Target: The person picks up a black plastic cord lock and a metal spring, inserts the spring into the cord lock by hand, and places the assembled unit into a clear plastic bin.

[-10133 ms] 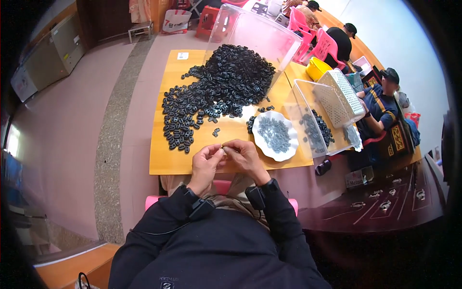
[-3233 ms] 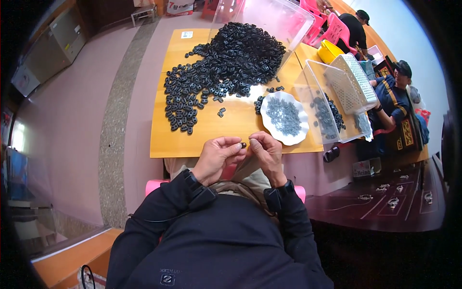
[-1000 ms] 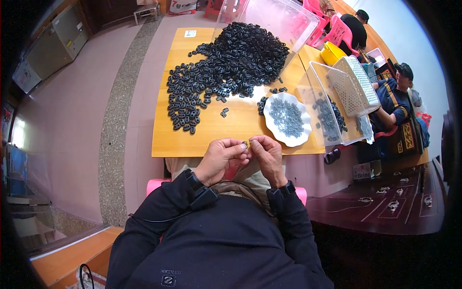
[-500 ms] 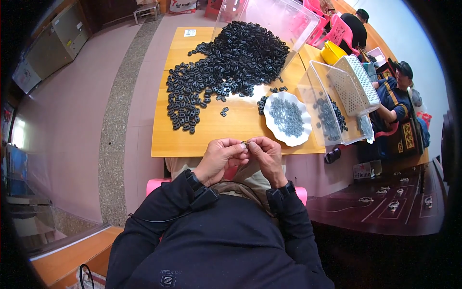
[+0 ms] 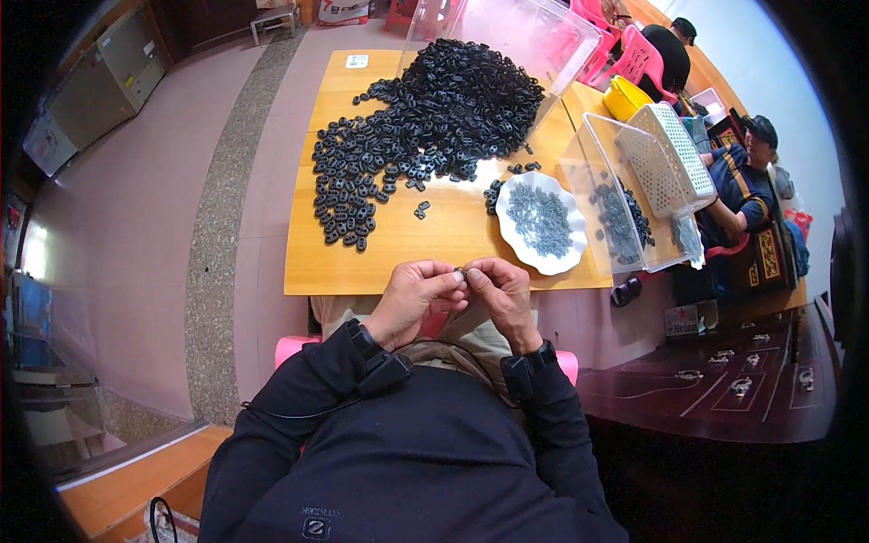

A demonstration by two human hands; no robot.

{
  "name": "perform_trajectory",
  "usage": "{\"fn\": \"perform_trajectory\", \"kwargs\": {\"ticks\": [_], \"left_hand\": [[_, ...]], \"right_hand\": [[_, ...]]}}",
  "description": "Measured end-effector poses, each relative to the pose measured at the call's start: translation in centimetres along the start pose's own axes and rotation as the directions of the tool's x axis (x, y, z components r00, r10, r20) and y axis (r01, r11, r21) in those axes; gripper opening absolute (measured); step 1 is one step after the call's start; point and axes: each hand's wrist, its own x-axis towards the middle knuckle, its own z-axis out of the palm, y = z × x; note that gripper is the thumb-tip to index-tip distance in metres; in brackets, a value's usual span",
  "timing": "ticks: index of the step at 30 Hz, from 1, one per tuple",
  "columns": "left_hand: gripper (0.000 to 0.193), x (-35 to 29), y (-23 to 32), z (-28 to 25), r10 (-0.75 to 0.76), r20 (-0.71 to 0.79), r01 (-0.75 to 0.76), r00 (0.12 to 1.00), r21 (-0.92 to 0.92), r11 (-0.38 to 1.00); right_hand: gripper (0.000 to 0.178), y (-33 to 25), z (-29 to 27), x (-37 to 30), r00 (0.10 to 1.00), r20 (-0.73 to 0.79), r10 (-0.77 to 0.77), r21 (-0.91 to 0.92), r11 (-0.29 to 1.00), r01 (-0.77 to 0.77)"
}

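- Here, left hand (image 5: 415, 297) and right hand (image 5: 506, 299) both pinch one small piece (image 5: 462, 271) above the table's (image 5: 433, 237) near edge
- It looks dark, mostly covered from here
- One white scalloped plate (image 5: 519, 252), black pieces (image 5: 466, 104) beyond counting

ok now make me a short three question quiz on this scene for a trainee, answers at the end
1. True or false: small greyish pieces lie in the white wavy-edged dish.
2. Which colour is the tub beyond the perforated basket? a) green b) yellow c) red
3. What shows where the fingertips of the left hand and right hand meet?

Key:
1. True.
2. b) yellow.
3. A small dark piece; its exact shape is too small to make out.
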Motion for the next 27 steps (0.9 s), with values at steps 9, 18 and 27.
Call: {"fn": "perform_trajectory", "kwargs": {"ticks": [9,18,27], "left_hand": [[0.012,-0.1,-0.1,0.2,0.018,0.004,-0.019,1.000,0.041,0.999],[0.013,-0.1,-0.2,0.1,0.010,0.014,-0.011,1.000,0.064,0.998],[0.011,-0.2,-0.4,0.2,0.035,0.043,-0.041,0.998,0.151,0.988]], "right_hand": [[0.012,-0.4,0.1,-0.1,1.000,-0.015,0.001,-0.018,1.000,-0.001],[0.009,-0.7,-0.4,0.0,1.000,0.016,0.005,-0.060,0.998,-0.004],[0.009,-1.0,-1.0,0.1,0.996,0.060,-0.072,-0.209,0.974,0.084]]}}
